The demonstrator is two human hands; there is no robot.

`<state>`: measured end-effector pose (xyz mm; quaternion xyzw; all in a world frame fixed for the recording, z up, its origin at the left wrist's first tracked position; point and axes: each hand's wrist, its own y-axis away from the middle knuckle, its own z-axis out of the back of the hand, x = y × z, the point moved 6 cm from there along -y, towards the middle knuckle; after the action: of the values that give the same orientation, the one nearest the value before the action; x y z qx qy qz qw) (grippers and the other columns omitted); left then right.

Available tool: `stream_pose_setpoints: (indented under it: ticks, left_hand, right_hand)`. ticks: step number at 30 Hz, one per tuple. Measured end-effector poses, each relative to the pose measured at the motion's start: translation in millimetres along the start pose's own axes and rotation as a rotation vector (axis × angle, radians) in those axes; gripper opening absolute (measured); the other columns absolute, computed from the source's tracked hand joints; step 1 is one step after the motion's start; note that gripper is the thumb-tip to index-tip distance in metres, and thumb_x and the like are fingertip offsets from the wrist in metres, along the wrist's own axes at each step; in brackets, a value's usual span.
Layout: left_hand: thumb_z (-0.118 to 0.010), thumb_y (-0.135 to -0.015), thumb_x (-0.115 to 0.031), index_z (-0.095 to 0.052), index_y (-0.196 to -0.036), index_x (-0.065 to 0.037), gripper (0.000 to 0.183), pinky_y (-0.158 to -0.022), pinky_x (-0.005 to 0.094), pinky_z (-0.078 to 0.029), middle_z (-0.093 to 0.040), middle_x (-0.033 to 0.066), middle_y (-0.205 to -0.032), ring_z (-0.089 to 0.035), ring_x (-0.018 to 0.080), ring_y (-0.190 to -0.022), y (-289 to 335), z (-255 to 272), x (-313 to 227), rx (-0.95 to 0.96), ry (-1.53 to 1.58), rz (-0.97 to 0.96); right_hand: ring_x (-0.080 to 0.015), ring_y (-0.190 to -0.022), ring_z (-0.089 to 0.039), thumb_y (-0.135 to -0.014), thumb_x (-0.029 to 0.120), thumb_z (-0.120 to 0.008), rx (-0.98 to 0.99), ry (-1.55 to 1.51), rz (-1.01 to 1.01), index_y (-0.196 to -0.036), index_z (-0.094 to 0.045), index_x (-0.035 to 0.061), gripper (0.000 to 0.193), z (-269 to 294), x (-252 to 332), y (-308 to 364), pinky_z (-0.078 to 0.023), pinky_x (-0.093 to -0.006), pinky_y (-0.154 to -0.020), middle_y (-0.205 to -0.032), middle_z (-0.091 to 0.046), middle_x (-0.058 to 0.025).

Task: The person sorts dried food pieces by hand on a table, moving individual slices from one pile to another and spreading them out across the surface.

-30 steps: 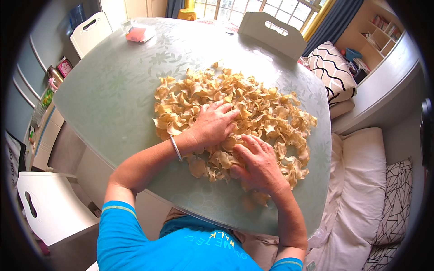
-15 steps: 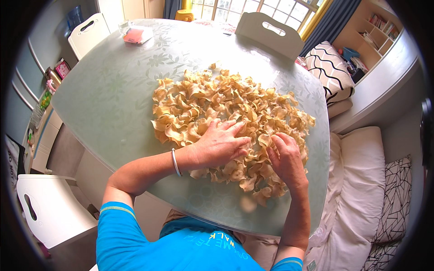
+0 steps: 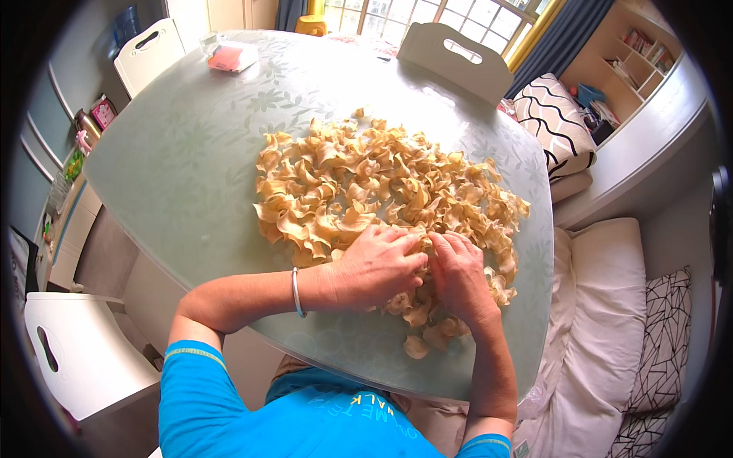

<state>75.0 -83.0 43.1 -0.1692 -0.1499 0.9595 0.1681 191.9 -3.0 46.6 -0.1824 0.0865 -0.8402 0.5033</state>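
A wide spread of curled, tan dried slices [image 3: 328,172] covers the middle of the frosted table [image 3: 168,183]. My left hand [image 3: 378,263], with a white bangle [image 3: 296,292] on its wrist, is over the near part of the spread, its fingers bent together. Close against it, my right hand [image 3: 460,278] is closed too. Between the fingertips of both hands shows a bit of a pale dried slice [image 3: 422,235], mostly hidden by them. A few slices [image 3: 417,348] lie loose at the near edge of the spread.
White chairs stand at the far side [image 3: 456,65], far left [image 3: 149,57] and near left [image 3: 88,355] of the table. At its far left corner are a red and white packet [image 3: 233,57] and a clear glass [image 3: 211,42]. A cushioned seat [image 3: 599,305] runs along the right.
Both hands have come together and drawn slightly nearer to me. My left hand, spread over the slices before, is now bent closed. The right hand has shifted left.
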Motion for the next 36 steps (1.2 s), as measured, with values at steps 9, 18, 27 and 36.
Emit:
stream_pose_setpoints:
  ticks: [9, 18, 27, 36]
  left_hand:
    - [-0.065, -0.089, -0.042, -0.058, -0.127, -0.019, 0.044, -0.104, 0.0641, -0.030, -0.049, 0.0136, -0.138, -0.043, 0.0316, -0.134, -4, -6, 22, 0.060, -0.188, 0.134]
    - [-0.050, -0.095, -0.057, -0.057, -0.135, -0.019, 0.055, -0.102, 0.0604, -0.031, -0.046, 0.0122, -0.147, -0.040, 0.0312, -0.136, -23, 1, 53, -0.047, -0.113, 0.223]
    - [-0.043, -0.095, -0.061, -0.052, -0.138, -0.019, 0.061, -0.103, 0.0674, -0.029, -0.045, 0.0077, -0.148, -0.043, 0.0271, -0.135, -44, -13, 44, 0.185, -0.187, 0.146]
    - [-0.050, -0.092, -0.060, -0.064, -0.122, -0.014, 0.056, -0.099, 0.0612, -0.033, -0.058, 0.0100, -0.129, -0.058, 0.0262, -0.114, -26, 7, 61, 0.047, -0.403, 0.280]
  right_hand:
    - [-0.0315, -0.118, -0.054, -0.088, 0.018, -0.063, 0.070, -0.017, -0.146, -0.101, -0.060, 0.0057, 0.018, 15, -28, 5, -0.039, -0.0476, -0.097, -0.111, -0.062, -0.0121]
    - [-0.0325, -0.130, -0.046, -0.090, 0.025, -0.064, -0.004, 0.137, -0.183, -0.129, -0.058, 0.0066, 0.043, 9, -32, 6, -0.034, -0.0495, -0.106, -0.134, -0.054, -0.0152]
    - [-0.0313, -0.129, -0.046, -0.093, 0.031, -0.061, 0.066, 0.099, -0.202, -0.126, -0.059, 0.0061, 0.042, 0, -40, 4, -0.032, -0.0499, -0.106, -0.128, -0.059, -0.0127]
    - [-0.0297, -0.118, -0.053, -0.091, 0.030, -0.064, 0.086, 0.135, -0.188, -0.095, -0.066, 0.0061, 0.024, 8, -35, 6, -0.034, -0.0487, -0.102, -0.105, -0.066, -0.0097]
